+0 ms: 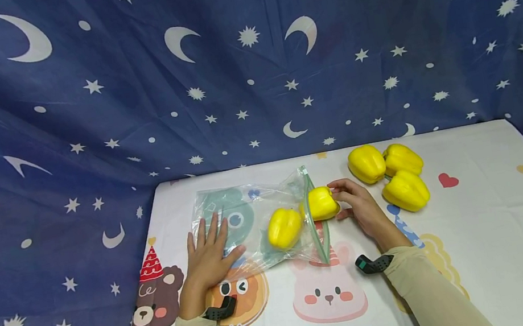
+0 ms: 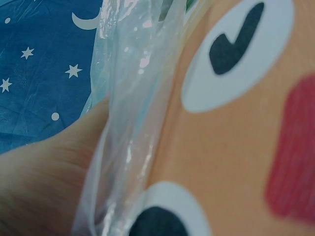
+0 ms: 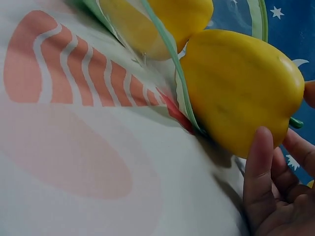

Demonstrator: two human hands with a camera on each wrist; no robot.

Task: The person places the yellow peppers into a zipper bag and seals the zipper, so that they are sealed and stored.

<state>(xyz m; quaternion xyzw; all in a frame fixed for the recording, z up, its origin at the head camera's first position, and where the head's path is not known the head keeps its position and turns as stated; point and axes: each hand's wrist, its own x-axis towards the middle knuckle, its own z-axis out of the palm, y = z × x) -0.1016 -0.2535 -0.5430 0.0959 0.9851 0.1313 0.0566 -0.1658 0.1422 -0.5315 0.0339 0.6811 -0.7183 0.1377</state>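
Note:
A clear zip bag (image 1: pixel 247 200) with a green-edged mouth lies flat, its mouth facing right. Inside it sits one yellow pepper (image 1: pixel 285 228). A second yellow pepper (image 1: pixel 322 203) lies in the mouth, its left part behind the green edge and its stem end outside. My right hand (image 1: pixel 360 210) holds that stem end, thumb on the near side and fingers on the far side; the right wrist view shows the thumb against the pepper (image 3: pixel 236 88). Spread flat, my left hand (image 1: pixel 209 255) rests on the closed end of the bag, whose film (image 2: pixel 133 118) crosses the left wrist view.
Three more yellow peppers (image 1: pixel 405 191) lie grouped at the back right, beyond my right hand. A white cloth (image 1: pixel 488 246) with cartoon prints covers the table. Behind and to the left hangs a blue curtain (image 1: pixel 224 65) with moons and stars.

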